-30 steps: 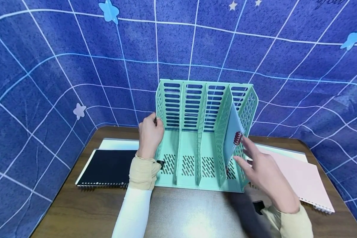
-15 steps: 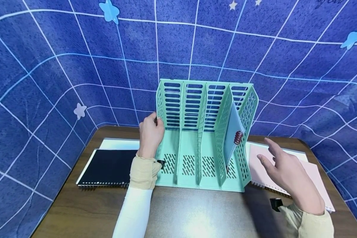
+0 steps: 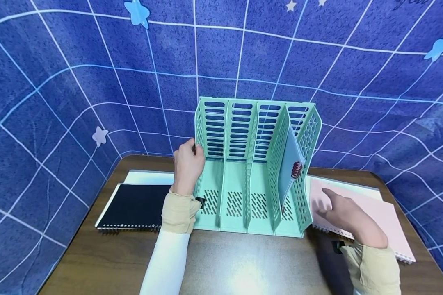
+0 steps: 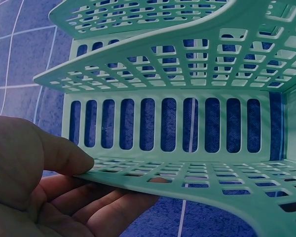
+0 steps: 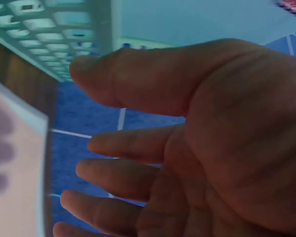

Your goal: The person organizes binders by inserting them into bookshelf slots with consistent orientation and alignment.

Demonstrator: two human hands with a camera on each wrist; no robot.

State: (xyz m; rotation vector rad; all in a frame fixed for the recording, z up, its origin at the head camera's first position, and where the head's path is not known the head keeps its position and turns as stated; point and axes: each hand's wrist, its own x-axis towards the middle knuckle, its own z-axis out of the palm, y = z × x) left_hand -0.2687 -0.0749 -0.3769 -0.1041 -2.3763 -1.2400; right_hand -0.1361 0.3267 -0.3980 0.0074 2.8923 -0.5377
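Observation:
A mint-green file organizer (image 3: 234,225) with upright dividers stands on the table. My left hand (image 3: 187,166) grips its left side panel; in the left wrist view the thumb lies inside the panel (image 4: 197,173) and the other fingers outside. Leaning in the rightmost slot is a light-blue notebook (image 3: 288,162) with a red spiral binding. To the right of the organizer, my right hand (image 3: 348,215) hovers over a pink spiral notebook (image 3: 382,217), casting its shadow there. Its fingers are relaxed and apart, holding nothing, as the right wrist view shows.
On the left lies a black spiral notebook (image 3: 133,205), with a white-covered one (image 3: 147,177) sticking out behind it. Another pale cover edge (image 3: 369,191) shows behind the pink notebook. A blue patterned cloth (image 3: 162,49) hangs behind the brown table (image 3: 221,262).
My right hand has left the blue notebook's spiral, moved right, and come lower over the pink notebook. The blue notebook stays in its slot. My left hand keeps its grip.

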